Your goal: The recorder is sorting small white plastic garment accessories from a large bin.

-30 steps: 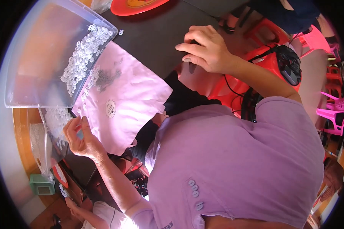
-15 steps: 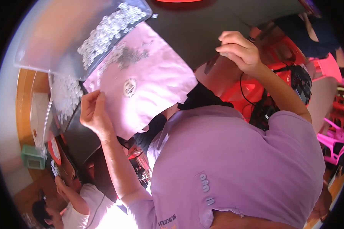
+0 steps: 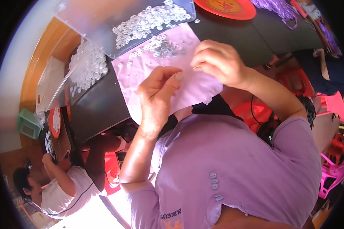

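Note:
My left hand (image 3: 156, 93) is closed in a pinch above a pink cloth (image 3: 132, 82) spread in front of me. Facing it, my right hand (image 3: 219, 63) pinches too, over the cloth's right part. Whatever their fingertips hold is hidden or too small to name. Beyond my hands, a pile of thin dark metal pieces (image 3: 170, 50) lies on the cloth. Small white ring-like pieces (image 3: 153, 45) are scattered beside it. At the far edge stands a clear plastic tray (image 3: 99, 47) with many more such white pieces (image 3: 151, 21).
White pieces (image 3: 88, 66) fill another clear container at left, on the dark table (image 3: 99, 110). A red round plate (image 3: 233, 10) and purple ribbons (image 3: 277, 9) lie at the far right. A co-worker (image 3: 67, 183) sits at lower left, near a green basket (image 3: 28, 124).
My left hand has moved from the cloth's left edge to over its middle. The right hand has come in leftward over the cloth, close to the left. The view has shifted too.

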Action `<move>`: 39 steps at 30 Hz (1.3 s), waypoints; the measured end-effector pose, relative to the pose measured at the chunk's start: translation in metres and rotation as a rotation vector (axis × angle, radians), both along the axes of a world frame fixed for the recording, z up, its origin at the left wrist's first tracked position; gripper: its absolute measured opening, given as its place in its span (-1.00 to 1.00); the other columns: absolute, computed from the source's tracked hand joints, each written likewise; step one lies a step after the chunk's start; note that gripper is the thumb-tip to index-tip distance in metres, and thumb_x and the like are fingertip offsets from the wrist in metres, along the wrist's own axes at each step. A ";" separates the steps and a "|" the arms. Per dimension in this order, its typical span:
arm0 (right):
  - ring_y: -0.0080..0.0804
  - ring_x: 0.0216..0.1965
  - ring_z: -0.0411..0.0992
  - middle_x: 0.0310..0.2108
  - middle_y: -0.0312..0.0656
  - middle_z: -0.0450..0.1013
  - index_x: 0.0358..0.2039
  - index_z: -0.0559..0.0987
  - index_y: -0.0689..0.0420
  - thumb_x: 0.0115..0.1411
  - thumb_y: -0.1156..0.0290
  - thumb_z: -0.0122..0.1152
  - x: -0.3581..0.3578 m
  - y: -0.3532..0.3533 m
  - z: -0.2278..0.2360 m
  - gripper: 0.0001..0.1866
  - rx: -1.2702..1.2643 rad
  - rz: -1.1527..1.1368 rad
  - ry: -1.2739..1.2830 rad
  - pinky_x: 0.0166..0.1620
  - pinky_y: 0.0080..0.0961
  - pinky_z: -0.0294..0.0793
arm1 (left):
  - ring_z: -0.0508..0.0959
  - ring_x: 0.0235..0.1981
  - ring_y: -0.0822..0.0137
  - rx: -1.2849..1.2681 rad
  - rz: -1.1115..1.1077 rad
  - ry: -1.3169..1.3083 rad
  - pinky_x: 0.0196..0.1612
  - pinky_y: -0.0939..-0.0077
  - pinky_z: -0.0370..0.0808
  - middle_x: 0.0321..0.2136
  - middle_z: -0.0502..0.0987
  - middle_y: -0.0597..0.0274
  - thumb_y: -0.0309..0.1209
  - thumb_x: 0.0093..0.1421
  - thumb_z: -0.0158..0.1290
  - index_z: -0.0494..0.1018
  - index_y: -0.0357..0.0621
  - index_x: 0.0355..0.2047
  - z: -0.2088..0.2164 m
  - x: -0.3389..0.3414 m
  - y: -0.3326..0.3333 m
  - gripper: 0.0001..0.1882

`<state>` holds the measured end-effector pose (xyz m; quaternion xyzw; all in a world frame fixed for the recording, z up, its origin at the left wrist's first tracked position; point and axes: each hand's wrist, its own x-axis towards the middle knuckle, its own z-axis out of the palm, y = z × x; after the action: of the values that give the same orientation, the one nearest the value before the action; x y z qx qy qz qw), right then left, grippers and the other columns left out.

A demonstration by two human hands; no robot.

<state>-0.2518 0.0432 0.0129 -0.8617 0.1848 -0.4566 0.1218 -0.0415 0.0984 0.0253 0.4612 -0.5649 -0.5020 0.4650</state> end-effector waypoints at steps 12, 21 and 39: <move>-0.35 -0.44 0.41 -0.45 -0.21 0.40 -0.40 0.47 0.23 0.01 0.68 0.19 0.084 -0.025 0.003 -0.87 0.360 0.242 -0.011 -0.39 -0.46 0.39 | 0.49 -0.56 0.40 0.231 0.139 0.450 -0.54 0.60 0.36 -0.52 0.53 0.13 -0.49 0.21 0.03 0.48 -0.38 -0.34 -0.013 0.048 -0.005 -0.85; -0.49 -0.46 0.44 -0.51 -0.27 0.48 -0.44 0.48 0.24 0.07 0.59 0.19 0.117 -0.056 -0.003 -0.94 0.590 0.162 0.052 -0.34 -0.55 0.41 | 0.51 -0.50 0.30 -0.471 0.434 -0.500 -0.42 0.47 0.42 -0.49 0.48 0.13 -0.60 0.15 0.02 0.52 -0.31 -0.39 -0.026 0.089 -0.054 -0.92; -0.31 -0.33 0.43 -0.44 -0.29 0.35 -0.49 0.41 0.10 -0.11 0.56 0.12 0.120 -0.055 -0.032 -0.87 -0.180 0.030 0.387 -0.23 -0.36 0.42 | 0.49 -0.27 0.01 -0.628 0.095 -1.235 -0.25 0.20 0.49 -0.35 0.43 0.09 -0.53 0.04 0.08 0.45 -0.16 -0.40 -0.030 0.130 -0.112 -0.92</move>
<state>-0.1322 -0.0119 -0.0193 -0.9433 0.1503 -0.2955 0.0135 0.0887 -0.0134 -0.0044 0.5302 -0.8238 0.0604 0.1912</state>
